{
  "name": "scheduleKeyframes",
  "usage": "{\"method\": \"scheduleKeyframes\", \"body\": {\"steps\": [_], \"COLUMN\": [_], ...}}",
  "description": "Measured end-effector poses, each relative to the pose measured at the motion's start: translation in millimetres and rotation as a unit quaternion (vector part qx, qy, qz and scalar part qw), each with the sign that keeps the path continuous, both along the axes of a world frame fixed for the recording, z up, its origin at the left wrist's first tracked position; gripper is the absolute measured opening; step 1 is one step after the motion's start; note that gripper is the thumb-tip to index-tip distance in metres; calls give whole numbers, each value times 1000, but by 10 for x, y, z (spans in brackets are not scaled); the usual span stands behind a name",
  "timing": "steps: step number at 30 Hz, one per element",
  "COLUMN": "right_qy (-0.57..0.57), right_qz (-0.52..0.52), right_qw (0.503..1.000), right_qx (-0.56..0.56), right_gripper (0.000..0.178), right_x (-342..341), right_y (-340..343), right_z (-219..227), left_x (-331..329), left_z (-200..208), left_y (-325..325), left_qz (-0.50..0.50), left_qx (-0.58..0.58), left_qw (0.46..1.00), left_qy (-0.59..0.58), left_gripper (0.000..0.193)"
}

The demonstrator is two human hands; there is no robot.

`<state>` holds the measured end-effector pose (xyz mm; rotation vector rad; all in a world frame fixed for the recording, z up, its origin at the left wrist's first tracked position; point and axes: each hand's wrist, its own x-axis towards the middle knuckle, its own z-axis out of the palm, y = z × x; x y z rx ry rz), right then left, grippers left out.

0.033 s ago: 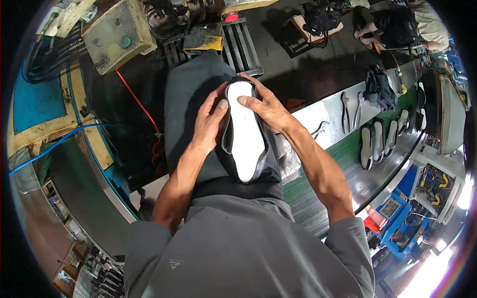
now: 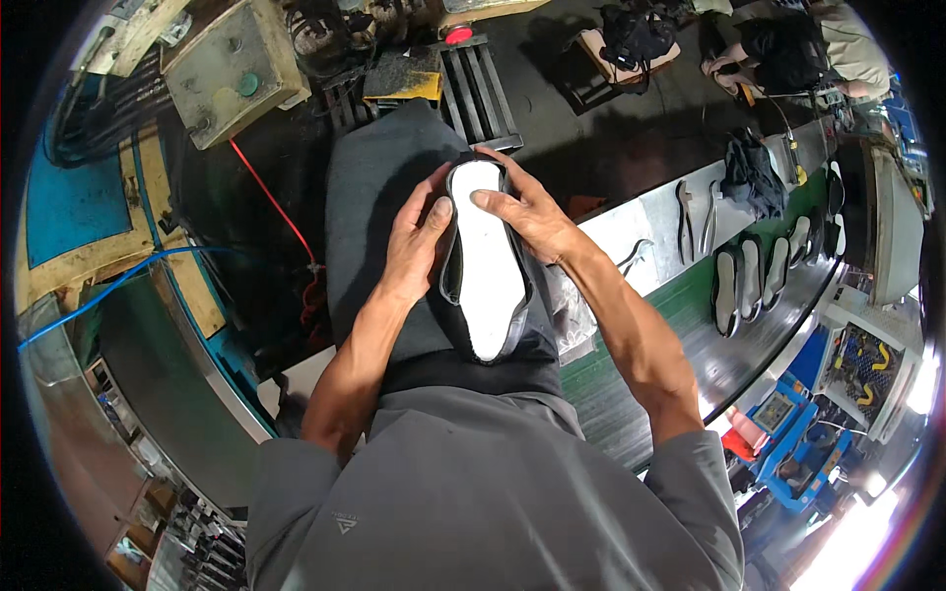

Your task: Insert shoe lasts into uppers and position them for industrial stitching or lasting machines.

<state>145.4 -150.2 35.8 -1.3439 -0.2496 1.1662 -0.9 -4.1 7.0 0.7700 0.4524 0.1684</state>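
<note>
A black shoe upper [image 2: 453, 320] lies bottom up over my lap, its underside covered by a white insole board [image 2: 490, 266]. Both of my hands grip its far end. My left hand [image 2: 419, 231] is wrapped round the left side, thumb along the edge. From the right, my right hand [image 2: 527, 212] curls round the other side, with its thumb pressed on the white board. The fingers of both hands are partly hidden beneath the upper. Dark cloth [image 2: 379, 187] covers my legs under it.
On my right, pincers [image 2: 685, 222] and a dark cloth [image 2: 754, 177] lie on a metal ledge beside a green conveyor belt [image 2: 631, 394] carrying several white-bottomed shoes [image 2: 751, 281]. A control box [image 2: 236, 74] stands front left, near a red hose [image 2: 271, 197] and blue hose [image 2: 99, 295]. Another person [image 2: 852, 49] sits far right.
</note>
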Motion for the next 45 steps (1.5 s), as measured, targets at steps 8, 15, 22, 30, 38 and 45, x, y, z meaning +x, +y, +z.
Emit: {"method": "scheduleKeyframes", "body": {"steps": [8,15,22,30,38,45], "right_qy": [-12,-24,-111,-216,-630,-639], "right_qz": [-8,-15,11,-59,198,185], "right_qw": [1000,998,982,948,688,683], "right_qx": [-14,-49,-150,-227,-300,-301], "right_gripper": [77,89,119,90,101,93], "right_x": [21,47,-314,-1120,-1492,-1393], "right_y": [-18,-46,-186,-672,-520,-475], "right_z": [-23,-65,70,512,748,713], "left_x": [100,244,-172,-686,-465,-367], "left_z": [34,115,180,359,579,714], "left_y": [-98,-50,-181,-251,-290,-206], "left_qz": [-9,-49,-92,-140,-66,-75], "left_qx": [230,129,294,163,-57,-55], "left_qw": [971,987,946,968,974,965], "left_qy": [58,82,99,130,211,246], "left_gripper": [61,53,71,74,64,65]}}
